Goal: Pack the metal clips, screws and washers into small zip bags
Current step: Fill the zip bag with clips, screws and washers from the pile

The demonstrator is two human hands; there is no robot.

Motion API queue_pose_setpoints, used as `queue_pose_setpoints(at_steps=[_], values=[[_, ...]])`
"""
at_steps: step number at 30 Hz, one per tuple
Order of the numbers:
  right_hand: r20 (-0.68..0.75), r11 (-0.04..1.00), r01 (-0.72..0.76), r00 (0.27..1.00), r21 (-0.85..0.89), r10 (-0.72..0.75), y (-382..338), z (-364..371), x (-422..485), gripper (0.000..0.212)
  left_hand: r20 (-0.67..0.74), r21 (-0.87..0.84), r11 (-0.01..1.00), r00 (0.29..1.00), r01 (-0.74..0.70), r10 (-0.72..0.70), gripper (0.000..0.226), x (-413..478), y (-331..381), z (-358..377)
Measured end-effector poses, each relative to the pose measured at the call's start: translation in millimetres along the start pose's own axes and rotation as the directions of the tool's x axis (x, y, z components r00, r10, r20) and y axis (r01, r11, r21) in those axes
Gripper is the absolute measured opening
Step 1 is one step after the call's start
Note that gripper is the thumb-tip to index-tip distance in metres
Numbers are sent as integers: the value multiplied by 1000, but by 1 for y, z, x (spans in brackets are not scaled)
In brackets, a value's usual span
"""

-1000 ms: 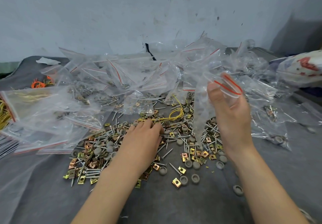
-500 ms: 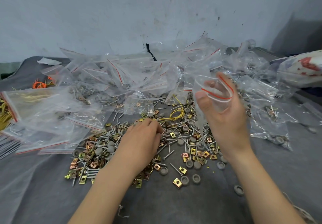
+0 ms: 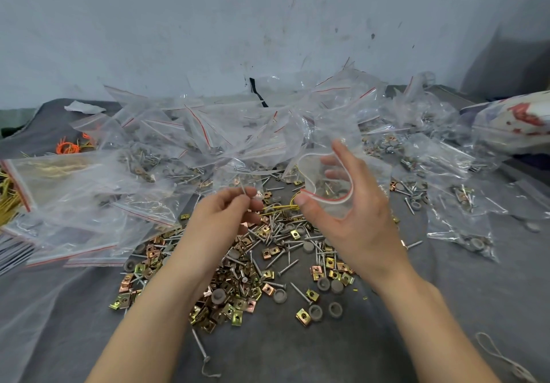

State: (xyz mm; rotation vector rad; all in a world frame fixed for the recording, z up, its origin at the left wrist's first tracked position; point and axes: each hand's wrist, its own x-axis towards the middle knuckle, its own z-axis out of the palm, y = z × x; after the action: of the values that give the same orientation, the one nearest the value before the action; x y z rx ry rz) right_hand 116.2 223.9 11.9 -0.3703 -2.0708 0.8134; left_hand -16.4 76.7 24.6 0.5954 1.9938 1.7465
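Note:
A loose heap of brass and copper metal clips [image 3: 235, 299], silver screws [image 3: 287, 266] and grey round washers [image 3: 324, 284] lies on the grey cloth in front of me. My right hand [image 3: 345, 219] holds a small clear zip bag [image 3: 327, 183] with a red-lined mouth, spread wide between thumb and fingers above the heap. Just left of that bag, my left hand [image 3: 226, 213] is raised off the heap and pinches a thin silver screw [image 3: 243, 189] between its fingertips.
A big pile of filled and empty zip bags [image 3: 208, 141] runs across the back. Larger bags [image 3: 44, 174] with yellow ties sit left, orange bands [image 3: 67, 147] behind them. A printed sack [image 3: 518, 120] is at right. A lone screw [image 3: 198, 344] lies near me.
My left hand has lifted off the heap with a screw pinched in it. My right hand has lowered the bag and spread its mouth wide.

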Motion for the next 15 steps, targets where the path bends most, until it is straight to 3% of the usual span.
queue_pose_setpoints(at_steps=[9, 15], values=[[86, 997, 25, 996, -71, -19, -6, 5, -3, 83, -26, -119, 990, 997, -70, 67, 12, 0, 12, -3], [112, 995, 46, 993, -91, -35, -8, 8, -5, 83, -86, -125, 982, 988, -140, 130, 23, -4, 17, -4]])
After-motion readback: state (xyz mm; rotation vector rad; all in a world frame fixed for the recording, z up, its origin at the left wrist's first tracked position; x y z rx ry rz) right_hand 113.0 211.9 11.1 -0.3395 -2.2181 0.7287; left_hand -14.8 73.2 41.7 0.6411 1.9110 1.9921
